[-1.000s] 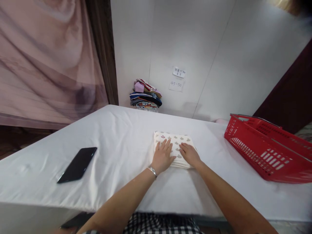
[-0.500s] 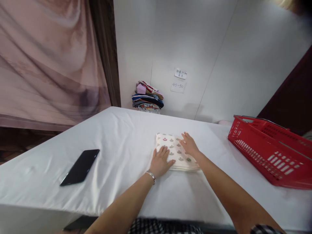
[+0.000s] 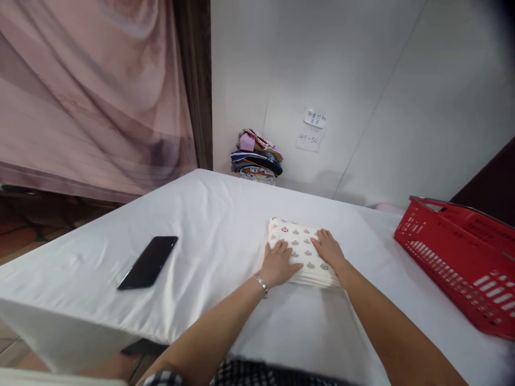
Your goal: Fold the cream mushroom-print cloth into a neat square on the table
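A folded white cloth [image 3: 295, 238] printed with small grey shapes lies on the white table [image 3: 225, 225]. My left hand [image 3: 279, 264] rests flat on its near left corner, fingers stretched out, a bracelet at the wrist. My right hand [image 3: 330, 249] lies flat on the cloth's right side, fingers spread. Neither hand grips anything.
A black phone [image 3: 148, 261] lies on the table to the left. A red plastic basket [image 3: 462, 257] stands at the right edge. A stack of folded clothes [image 3: 256, 158] sits at the far end against the white wall with paper notes [image 3: 309, 142]. A pink curtain [image 3: 92, 96] hangs at the left.
My right hand slid up the cloth's far right side, then came back toward me. The left hand stayed on the near left corner. The camera turned a little left.
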Action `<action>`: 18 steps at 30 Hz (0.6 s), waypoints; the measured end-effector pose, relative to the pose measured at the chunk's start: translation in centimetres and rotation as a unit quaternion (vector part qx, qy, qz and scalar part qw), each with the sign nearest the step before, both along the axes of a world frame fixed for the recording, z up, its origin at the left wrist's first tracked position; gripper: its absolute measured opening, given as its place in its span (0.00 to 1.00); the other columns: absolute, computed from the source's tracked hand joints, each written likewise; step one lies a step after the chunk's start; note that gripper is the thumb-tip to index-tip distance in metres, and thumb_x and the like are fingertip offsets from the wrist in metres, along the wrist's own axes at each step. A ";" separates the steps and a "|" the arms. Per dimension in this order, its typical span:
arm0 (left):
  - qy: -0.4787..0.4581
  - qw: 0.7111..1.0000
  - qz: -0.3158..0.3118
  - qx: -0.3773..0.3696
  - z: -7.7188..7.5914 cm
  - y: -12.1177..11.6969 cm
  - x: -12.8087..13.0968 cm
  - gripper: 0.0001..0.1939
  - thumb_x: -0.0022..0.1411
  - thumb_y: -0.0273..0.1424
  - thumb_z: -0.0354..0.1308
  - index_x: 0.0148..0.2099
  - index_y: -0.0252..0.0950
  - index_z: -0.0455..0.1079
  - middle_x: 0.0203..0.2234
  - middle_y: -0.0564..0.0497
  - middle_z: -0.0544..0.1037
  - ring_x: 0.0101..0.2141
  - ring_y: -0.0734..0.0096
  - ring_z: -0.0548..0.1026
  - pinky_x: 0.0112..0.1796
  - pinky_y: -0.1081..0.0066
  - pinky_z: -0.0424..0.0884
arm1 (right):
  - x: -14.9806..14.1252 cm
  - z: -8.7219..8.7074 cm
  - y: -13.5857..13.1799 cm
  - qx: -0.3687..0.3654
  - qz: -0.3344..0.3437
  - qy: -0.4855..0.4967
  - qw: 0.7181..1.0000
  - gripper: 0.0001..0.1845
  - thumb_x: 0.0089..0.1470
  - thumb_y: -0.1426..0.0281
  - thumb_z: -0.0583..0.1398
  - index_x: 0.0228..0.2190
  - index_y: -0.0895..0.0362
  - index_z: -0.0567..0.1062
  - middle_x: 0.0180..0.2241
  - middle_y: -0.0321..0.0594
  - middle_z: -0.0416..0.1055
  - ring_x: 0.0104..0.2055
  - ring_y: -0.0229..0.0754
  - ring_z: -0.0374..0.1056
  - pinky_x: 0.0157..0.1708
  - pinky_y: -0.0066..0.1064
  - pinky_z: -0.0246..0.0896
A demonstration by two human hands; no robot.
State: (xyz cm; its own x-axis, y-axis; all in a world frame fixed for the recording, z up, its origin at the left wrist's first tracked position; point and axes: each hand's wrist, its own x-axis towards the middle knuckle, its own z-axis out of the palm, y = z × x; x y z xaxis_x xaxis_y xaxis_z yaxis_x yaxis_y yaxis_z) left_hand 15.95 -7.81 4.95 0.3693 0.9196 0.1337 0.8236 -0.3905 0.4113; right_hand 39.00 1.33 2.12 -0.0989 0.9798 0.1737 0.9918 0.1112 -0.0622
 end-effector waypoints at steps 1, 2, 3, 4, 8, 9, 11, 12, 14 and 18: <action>0.000 1.000 0.003 0.007 0.5 0.5 0.4 0.31 0.60 0.53 0.43 0.58 0.40 0.62 0.61 0.46 0.59 0.62 0.55 0.50 0.59 0.44 0.41 | -0.1 0.1 0.0 -0.001 -0.002 -0.002 1.000 0.29 0.60 0.56 0.44 0.55 0.59 0.61 0.61 0.49 0.54 0.63 0.52 0.47 0.53 0.44 0.53; -0.001 1.000 0.008 0.021 1.0 1.3 0.9 0.31 0.60 0.53 0.43 0.58 0.40 0.62 0.60 0.45 0.60 0.62 0.54 0.50 0.59 0.44 0.40 | -0.1 0.1 0.0 -0.001 -0.006 -0.004 1.000 0.29 0.60 0.56 0.44 0.55 0.59 0.61 0.61 0.49 0.54 0.63 0.52 0.47 0.54 0.44 0.53; -0.001 0.999 0.010 0.037 1.4 2.2 1.3 0.32 0.60 0.53 0.43 0.59 0.40 0.61 0.61 0.45 0.59 0.62 0.54 0.49 0.59 0.45 0.38 | -0.2 0.1 -0.1 -0.002 -0.010 -0.005 1.000 0.29 0.60 0.56 0.44 0.56 0.59 0.61 0.60 0.49 0.54 0.63 0.51 0.47 0.54 0.44 0.53; -0.001 0.999 0.013 0.049 1.6 3.2 1.7 0.32 0.61 0.52 0.43 0.60 0.39 0.60 0.61 0.44 0.58 0.63 0.53 0.48 0.59 0.46 0.37 | -0.2 0.1 -0.1 -0.004 -0.013 -0.007 1.000 0.29 0.60 0.56 0.44 0.56 0.59 0.61 0.61 0.49 0.54 0.63 0.51 0.47 0.54 0.43 0.52; 0.017 0.998 0.059 0.032 0.7 7.1 1.7 0.34 0.61 0.50 0.43 0.63 0.35 0.55 0.64 0.43 0.51 0.63 0.52 0.43 0.60 0.47 0.33 | -0.4 0.3 -0.3 -0.011 -0.015 -0.005 1.000 0.30 0.61 0.56 0.43 0.57 0.60 0.60 0.61 0.49 0.52 0.63 0.51 0.45 0.55 0.43 0.50; 0.019 0.998 0.067 0.006 0.2 7.8 1.4 0.35 0.61 0.50 0.42 0.64 0.37 0.52 0.64 0.44 0.49 0.64 0.53 0.42 0.59 0.46 0.35 | -0.4 0.4 -0.3 -0.014 -0.015 -0.001 1.000 0.30 0.61 0.56 0.43 0.57 0.59 0.60 0.62 0.48 0.52 0.64 0.51 0.45 0.55 0.43 0.50; 0.026 0.996 0.078 -0.020 -0.9 8.7 1.0 0.35 0.61 0.51 0.40 0.65 0.39 0.49 0.65 0.47 0.45 0.64 0.55 0.39 0.59 0.46 0.36 | -0.6 0.7 -0.3 -0.023 -0.018 0.007 1.000 0.30 0.60 0.55 0.43 0.57 0.58 0.59 0.62 0.46 0.51 0.64 0.50 0.44 0.56 0.42 0.50; 0.029 0.996 0.079 -0.024 -1.3 8.9 0.8 0.35 0.61 0.51 0.39 0.66 0.40 0.48 0.66 0.49 0.43 0.64 0.56 0.38 0.59 0.46 0.37 | -0.6 0.8 -0.4 -0.029 -0.021 0.010 0.999 0.30 0.60 0.56 0.43 0.58 0.58 0.59 0.62 0.45 0.50 0.64 0.49 0.43 0.56 0.41 0.49; 0.030 0.996 0.079 -0.022 -1.9 8.9 0.6 0.36 0.61 0.52 0.38 0.66 0.40 0.47 0.66 0.51 0.42 0.64 0.57 0.37 0.59 0.47 0.38 | -0.7 1.0 -0.4 -0.042 -0.029 0.015 0.999 0.30 0.60 0.56 0.43 0.58 0.59 0.58 0.63 0.45 0.49 0.65 0.49 0.41 0.58 0.41 0.47; 0.021 0.997 0.076 -0.022 -1.8 8.6 0.4 0.35 0.61 0.51 0.40 0.65 0.41 0.48 0.66 0.51 0.42 0.64 0.58 0.37 0.59 0.49 0.42 | -0.8 0.9 -0.4 -0.052 -0.033 0.032 0.998 0.31 0.60 0.55 0.43 0.59 0.59 0.57 0.64 0.45 0.47 0.65 0.50 0.39 0.59 0.42 0.44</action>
State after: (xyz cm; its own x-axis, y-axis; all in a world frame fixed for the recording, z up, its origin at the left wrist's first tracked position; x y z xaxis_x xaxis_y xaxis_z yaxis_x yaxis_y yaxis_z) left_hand 16.36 0.83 3.10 0.2294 0.9701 0.0787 0.8890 -0.2417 0.3888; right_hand 38.21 0.88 3.04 -0.0251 0.9970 0.0738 0.9903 0.0349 -0.1343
